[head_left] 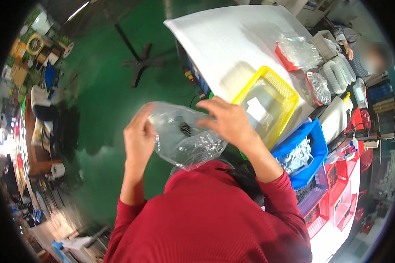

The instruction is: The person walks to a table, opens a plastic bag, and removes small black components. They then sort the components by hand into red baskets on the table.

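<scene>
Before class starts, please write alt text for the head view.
A person in a red top handles a clear plastic bag, left hand at one side, right hand at the other. At right, a yellow basket and blue bin.

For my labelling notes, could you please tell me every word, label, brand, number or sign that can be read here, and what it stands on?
No text can be read.
White paper in the yellow basket: any print too blurred.
Clear bag: no readable print.
Boxes at the far left: any print too small.
</scene>
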Tool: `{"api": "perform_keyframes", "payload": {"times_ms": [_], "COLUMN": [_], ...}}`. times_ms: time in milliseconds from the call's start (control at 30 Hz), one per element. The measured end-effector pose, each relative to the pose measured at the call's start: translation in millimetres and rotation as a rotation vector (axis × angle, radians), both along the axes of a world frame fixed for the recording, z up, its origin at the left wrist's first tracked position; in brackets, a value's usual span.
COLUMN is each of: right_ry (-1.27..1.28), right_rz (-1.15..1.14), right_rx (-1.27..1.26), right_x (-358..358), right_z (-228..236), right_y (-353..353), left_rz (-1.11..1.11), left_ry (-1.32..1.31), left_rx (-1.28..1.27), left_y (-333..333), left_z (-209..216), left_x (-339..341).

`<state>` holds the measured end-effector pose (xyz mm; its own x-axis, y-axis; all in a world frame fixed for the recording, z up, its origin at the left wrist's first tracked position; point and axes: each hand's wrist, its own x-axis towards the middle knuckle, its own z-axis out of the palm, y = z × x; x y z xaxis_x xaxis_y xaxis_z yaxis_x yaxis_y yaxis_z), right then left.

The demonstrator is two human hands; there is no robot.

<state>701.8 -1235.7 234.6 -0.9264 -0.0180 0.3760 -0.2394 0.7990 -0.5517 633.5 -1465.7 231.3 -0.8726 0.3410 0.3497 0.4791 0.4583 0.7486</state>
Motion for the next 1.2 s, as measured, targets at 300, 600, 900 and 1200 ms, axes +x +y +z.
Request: {"api": "perform_keyframes", "payload": {"times_ms": [300,600,900,1200], "right_ry": [-0.214,-0.196,-0.021,-0.054], "right_rz": [-0.451,-0.747,-1.156,-1.032], "right_rx": [-0.09,-1.039,-0.585,-0.401], "right_x": [-141.3,-215.6,-200.3,-148.5], "right_z": [-68.4,-36.0,-35.5,-42.9], "right_y": [78.1,171.3,255.6,263.4], "left_rz": [-0.045,-0.407,-0.756,-0.912], "left_ry": [-0.014,-0.206,-0.031,0.115], "left_rx": [0.115,0.169,-0.152,-0.351], "left_y": [85.3,202.1,277.0,301.3], "left_z": [62.9,42.0,-44.4,-30.5], "left_x": [-157.2,-315.9,-367.6,-376.7]}}
